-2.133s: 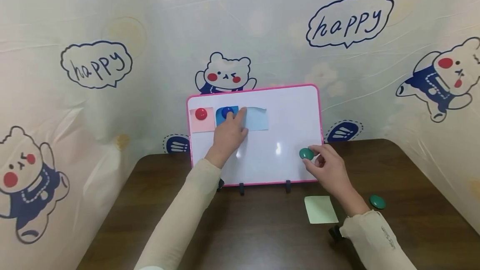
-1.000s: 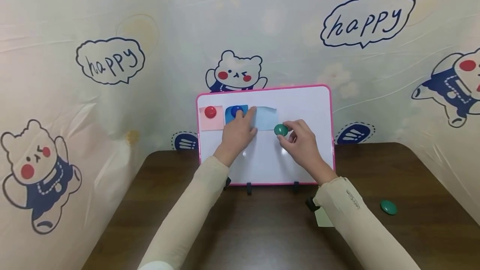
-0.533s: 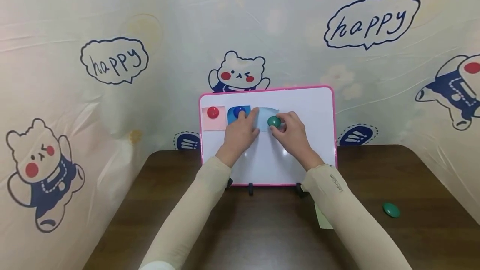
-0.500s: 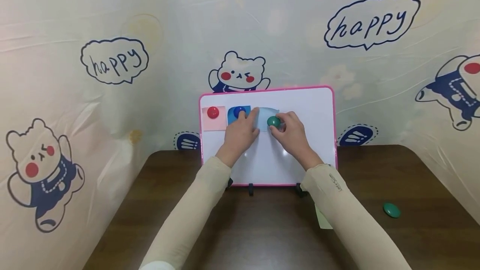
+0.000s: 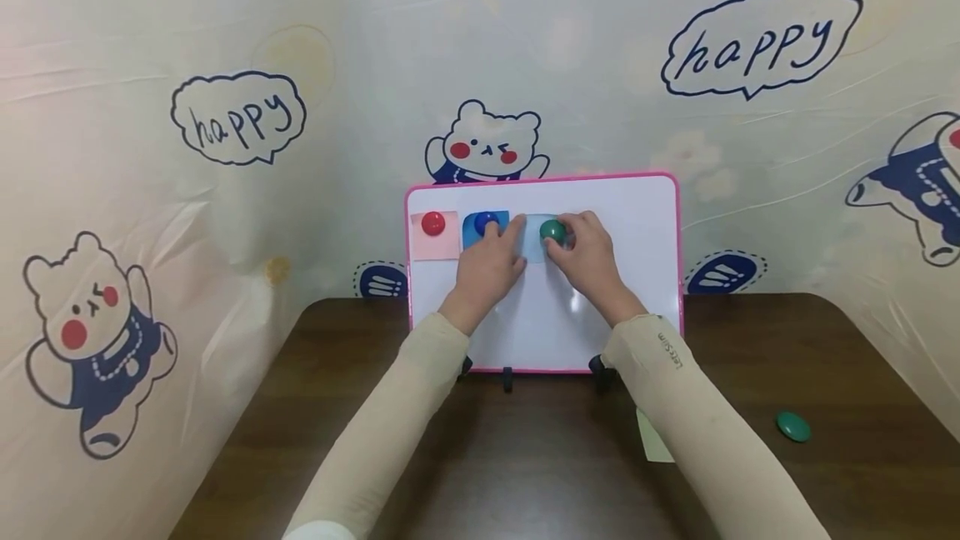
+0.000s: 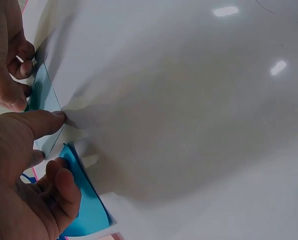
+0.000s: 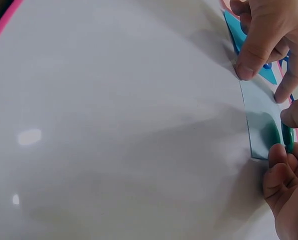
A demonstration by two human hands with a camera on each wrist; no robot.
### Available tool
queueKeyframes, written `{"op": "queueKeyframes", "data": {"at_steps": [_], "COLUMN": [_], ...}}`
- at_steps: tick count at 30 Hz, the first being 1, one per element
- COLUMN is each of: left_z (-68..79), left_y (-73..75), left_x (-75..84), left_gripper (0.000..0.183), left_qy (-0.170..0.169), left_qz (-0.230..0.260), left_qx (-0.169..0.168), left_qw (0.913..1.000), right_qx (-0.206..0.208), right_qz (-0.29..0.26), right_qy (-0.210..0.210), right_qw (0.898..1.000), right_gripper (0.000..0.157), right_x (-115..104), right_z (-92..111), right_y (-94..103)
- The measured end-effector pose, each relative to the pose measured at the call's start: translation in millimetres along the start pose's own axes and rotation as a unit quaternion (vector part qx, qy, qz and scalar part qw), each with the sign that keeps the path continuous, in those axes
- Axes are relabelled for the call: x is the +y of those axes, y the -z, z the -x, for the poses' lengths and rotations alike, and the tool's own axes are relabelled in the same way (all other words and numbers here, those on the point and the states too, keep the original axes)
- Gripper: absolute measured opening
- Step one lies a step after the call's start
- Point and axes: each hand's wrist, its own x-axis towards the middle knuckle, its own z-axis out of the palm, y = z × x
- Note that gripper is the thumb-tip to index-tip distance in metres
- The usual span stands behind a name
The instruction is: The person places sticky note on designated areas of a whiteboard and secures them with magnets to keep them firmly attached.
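Observation:
A pink-framed whiteboard point(image 5: 637, 273) stands upright on black feet. My left hand point(image 5: 487, 269) presses a light blue sticky note point(image 5: 534, 250) to it with extended fingers, thumb tip at the note's lower edge. Its other fingers lie over the darker blue note point(image 5: 470, 233) and partly hide the blue magnet point(image 5: 486, 221). Between thumb and fingers, my right hand point(image 5: 592, 261) pinches a round green magnet point(image 5: 552, 232) in front of the light blue note. In the right wrist view, that green magnet point(image 7: 287, 134) is edge-on, with a small gap to the note.
To the left on the board, a red magnet point(image 5: 432, 223) sits on a pink note point(image 5: 435, 249). On the brown table point(image 5: 540, 457), a pale green note point(image 5: 655, 442) lies partly under the right sleeve. Another green magnet point(image 5: 793, 427) lies farther right.
My right hand has carried the green magnet left and up from the board's lower right to the light blue note. My left hand stays on the notes. The head view has shifted slightly.

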Motion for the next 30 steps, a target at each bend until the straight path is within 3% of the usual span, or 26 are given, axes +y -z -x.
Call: {"op": "queueKeyframes", "data": {"at_steps": [12, 30], "left_z": [0.0, 0.9], "left_y": [-0.4, 0.4], "left_x": [0.3, 0.4], "left_gripper": [0.073, 0.073], "left_qy": [0.001, -0.001], "left_qz": [-0.017, -0.026], "left_qx": [0.009, 0.006], "left_qw": [0.9998, 0.9996], "right_qx": [0.013, 0.043], "right_qz": [0.016, 0.093], "right_qy": [-0.009, 0.007], "right_qw": [1.000, 0.995], "right_gripper": [0.044, 0.044], "right_x": [-7.3, -7.6], "right_z": [-12.1, -13.3], "right_y": [-7.5, -18.5]}}
